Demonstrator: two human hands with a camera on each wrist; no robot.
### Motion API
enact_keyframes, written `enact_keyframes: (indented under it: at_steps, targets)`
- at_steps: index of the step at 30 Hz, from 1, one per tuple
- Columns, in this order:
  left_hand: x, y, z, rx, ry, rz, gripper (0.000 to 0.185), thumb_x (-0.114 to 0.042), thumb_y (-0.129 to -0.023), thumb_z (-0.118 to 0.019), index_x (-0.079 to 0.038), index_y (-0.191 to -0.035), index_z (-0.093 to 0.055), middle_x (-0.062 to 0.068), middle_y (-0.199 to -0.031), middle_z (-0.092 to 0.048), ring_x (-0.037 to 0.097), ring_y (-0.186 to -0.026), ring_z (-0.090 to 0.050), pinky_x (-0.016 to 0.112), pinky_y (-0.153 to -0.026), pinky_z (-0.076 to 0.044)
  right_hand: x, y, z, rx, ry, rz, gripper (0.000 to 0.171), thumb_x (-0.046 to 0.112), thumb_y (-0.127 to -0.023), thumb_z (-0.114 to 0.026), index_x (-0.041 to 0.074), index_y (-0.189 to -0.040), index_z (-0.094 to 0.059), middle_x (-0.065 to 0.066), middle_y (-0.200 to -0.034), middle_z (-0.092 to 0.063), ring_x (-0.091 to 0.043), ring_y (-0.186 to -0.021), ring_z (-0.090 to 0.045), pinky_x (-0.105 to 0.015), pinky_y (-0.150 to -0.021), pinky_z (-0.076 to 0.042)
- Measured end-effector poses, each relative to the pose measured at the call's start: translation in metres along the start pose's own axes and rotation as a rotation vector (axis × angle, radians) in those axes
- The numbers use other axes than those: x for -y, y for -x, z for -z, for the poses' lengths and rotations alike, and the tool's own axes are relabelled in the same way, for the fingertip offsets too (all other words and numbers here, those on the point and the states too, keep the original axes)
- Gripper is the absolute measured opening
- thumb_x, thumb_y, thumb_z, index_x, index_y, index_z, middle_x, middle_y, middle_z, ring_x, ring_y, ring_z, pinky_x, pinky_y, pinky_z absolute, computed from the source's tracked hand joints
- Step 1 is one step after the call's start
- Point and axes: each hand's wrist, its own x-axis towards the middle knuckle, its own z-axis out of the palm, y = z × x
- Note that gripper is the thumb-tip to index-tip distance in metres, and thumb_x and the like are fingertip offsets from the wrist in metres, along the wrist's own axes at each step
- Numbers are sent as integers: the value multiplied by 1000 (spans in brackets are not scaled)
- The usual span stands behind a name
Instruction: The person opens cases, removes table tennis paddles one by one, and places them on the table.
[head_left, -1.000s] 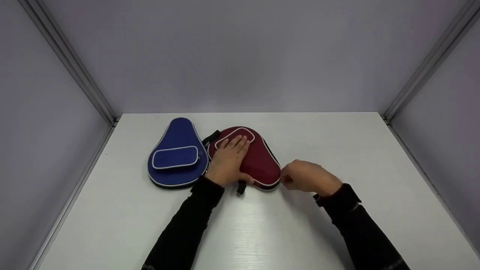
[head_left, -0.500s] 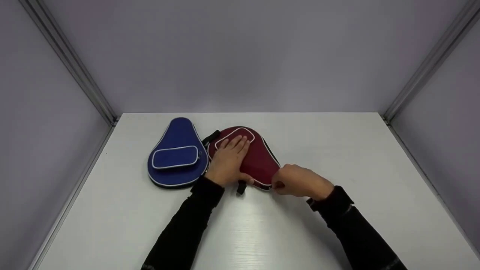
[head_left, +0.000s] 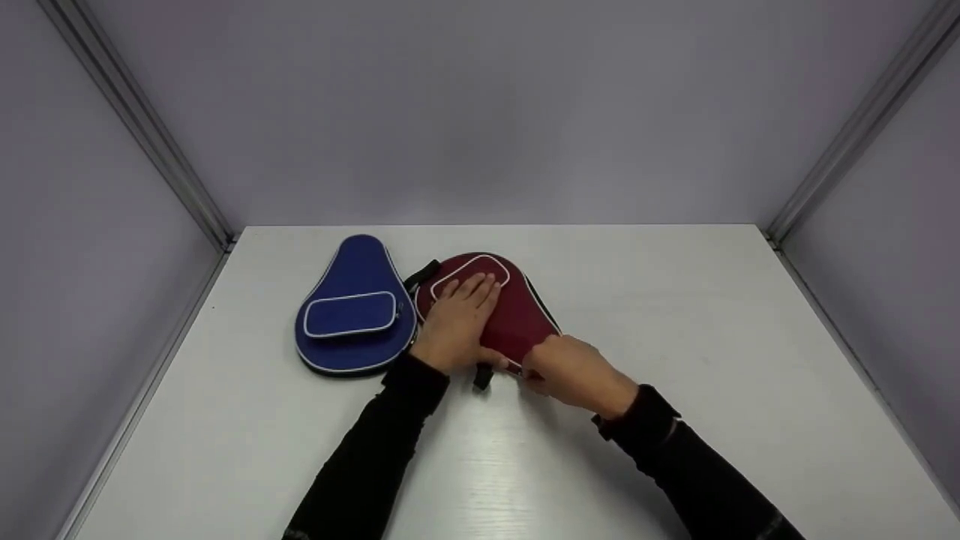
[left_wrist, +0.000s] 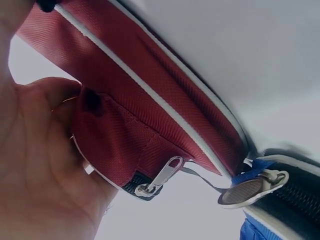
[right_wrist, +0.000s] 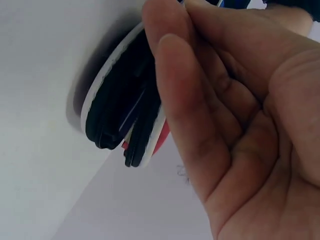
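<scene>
As seen from the head view: red case (head_left: 517,315) lies right of the blue case (head_left: 352,315), long axis toward the person.
Left hand (head_left: 457,322): flat on the red case, fingers straight.
Right hand (head_left: 574,371): pinching its near-right edge.
Left wrist view: zipper pull (left_wrist: 160,177) hangs free.
Right wrist view: fingers (right_wrist: 175,60) curled at the open seam.

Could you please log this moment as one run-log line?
left hand: flat on red paddle case | right hand: pinching at case's near edge, zipper pull hidden | blue paddle case: beside it, untouched | table
</scene>
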Motion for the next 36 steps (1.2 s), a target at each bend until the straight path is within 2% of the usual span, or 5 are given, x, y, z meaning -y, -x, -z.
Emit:
enact_keyframes:
  at_steps: [10,18,21,28,36]
  targets:
    - [15,-9,-24,-46,116,-53,132,-78,-88,-93,-6,-184,-36,15,-193,-37,33,-183,-31,56,-152,-23,14,-2,-11,-138,249,-1,21,17,-96,-97,13,-79,-86,-6,-70,-77,-26,-61,-73,-41,-51,-62]
    - [5,1,-3,-5,62,-75,124,-75,-92,-91,-5,-182,-41,15,-191,-42,34,-181,-35,54,-151,-28,-5,0,1,-19,61,-13,6,12,-100,-93,12,-94,-91,-4,-86,-86,-22,-73,-77,-41,-65,-68]
    - [3,2,1,3,27,-86,124,-75,-91,-92,-6,-182,-43,13,-190,-43,33,-180,-36,53,-150,-30,-16,1,8,-31,12,-41,5,13,-103,-90,11,-99,-88,-4,-90,-86,-19,-76,-76,-40,-69,-67]
    - [-2,6,14,93,-10,-85,126,-73,-90,-94,-8,-183,-40,12,-194,-37,31,-183,-32,53,-152,-26,-44,1,15,-212,63,-132,12,10,-105,-89,6,-114,-84,-9,-110,-83,-28,-100,-82,-43,-78,-72]
    - [-8,9,21,151,19,-123,124,-69,-91,-96,-8,-183,-40,13,-193,-37,32,-183,-33,55,-152,-25,-62,-1,4,-166,106,-181,21,4,-108,-83,1,-128,-83,-15,-125,-84,-37,-113,-84,-45,-85,-75]
